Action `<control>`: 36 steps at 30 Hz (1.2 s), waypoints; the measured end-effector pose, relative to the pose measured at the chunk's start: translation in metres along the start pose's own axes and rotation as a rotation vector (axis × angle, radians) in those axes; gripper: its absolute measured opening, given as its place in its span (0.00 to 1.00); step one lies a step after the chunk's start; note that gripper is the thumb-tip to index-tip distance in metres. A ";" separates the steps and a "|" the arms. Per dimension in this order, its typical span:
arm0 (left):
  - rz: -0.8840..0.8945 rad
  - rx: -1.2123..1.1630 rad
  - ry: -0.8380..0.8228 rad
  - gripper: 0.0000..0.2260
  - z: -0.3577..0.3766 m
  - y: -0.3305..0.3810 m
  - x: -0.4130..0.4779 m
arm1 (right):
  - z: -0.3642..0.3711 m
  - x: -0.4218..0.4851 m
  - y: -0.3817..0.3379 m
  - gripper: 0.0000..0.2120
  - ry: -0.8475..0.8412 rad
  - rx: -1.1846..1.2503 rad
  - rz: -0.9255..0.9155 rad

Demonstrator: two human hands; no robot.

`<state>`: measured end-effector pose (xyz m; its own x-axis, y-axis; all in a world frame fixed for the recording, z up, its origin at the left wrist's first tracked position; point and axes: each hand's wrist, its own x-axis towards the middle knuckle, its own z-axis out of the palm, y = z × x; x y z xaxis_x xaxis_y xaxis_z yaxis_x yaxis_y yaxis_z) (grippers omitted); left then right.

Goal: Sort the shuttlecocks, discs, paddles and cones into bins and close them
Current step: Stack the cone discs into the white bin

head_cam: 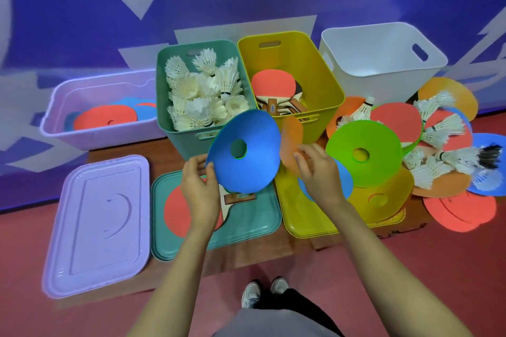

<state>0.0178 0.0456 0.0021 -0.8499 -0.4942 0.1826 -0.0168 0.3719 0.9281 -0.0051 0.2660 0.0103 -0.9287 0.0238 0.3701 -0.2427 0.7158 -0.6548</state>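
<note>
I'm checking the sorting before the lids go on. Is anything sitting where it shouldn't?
Yes. A red paddle lies on the teal lid rather than in the yellow bin with the other paddles. A blue disc and a yellow cone rest on the yellow lid.

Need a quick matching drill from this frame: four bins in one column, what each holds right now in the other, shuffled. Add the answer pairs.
Bins:
1. purple bin
2. teal bin
3. yellow bin
4. white bin

Contents:
A. paddles
B. nothing visible inside
C. flat discs
D. shuttlecocks

Pairs: 1-C, 2-D, 3-A, 4-B

The discs lie in the purple bin, the shuttlecocks fill the teal one, and the paddles sit in the yellow one.
</note>
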 end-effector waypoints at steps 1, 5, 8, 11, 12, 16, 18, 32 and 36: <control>-0.003 -0.032 0.013 0.05 0.000 0.003 0.001 | -0.005 0.003 -0.007 0.09 0.025 0.031 -0.025; -0.116 -0.208 0.044 0.05 0.000 0.021 0.005 | -0.022 0.016 -0.029 0.07 0.118 0.034 -0.155; -0.206 -0.355 0.036 0.08 0.005 0.041 0.009 | -0.030 0.022 -0.037 0.08 0.229 -0.109 -0.307; -0.311 -0.456 0.002 0.07 0.012 0.055 0.016 | -0.036 0.026 -0.041 0.08 0.288 -0.226 -0.433; -0.343 -0.470 -0.019 0.07 0.015 0.058 0.018 | -0.037 0.028 -0.040 0.08 0.289 -0.254 -0.461; -0.410 -0.505 -0.102 0.06 0.028 0.066 0.025 | -0.042 0.048 -0.022 0.07 0.301 -0.275 -0.431; -0.425 -0.515 -0.115 0.05 0.037 0.072 0.029 | -0.047 0.059 -0.010 0.08 0.285 -0.272 -0.423; -0.262 -0.308 -0.134 0.12 0.239 0.157 0.065 | -0.155 0.177 0.148 0.08 0.408 -0.355 -0.331; -0.297 -0.245 -0.118 0.14 0.294 0.172 0.081 | -0.176 0.223 0.194 0.09 0.440 -0.326 -0.310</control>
<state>-0.2082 0.3004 0.0808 -0.8817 -0.4534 -0.1306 -0.1572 0.0212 0.9873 -0.2100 0.5332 0.0821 -0.6098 0.0162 0.7924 -0.3195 0.9099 -0.2645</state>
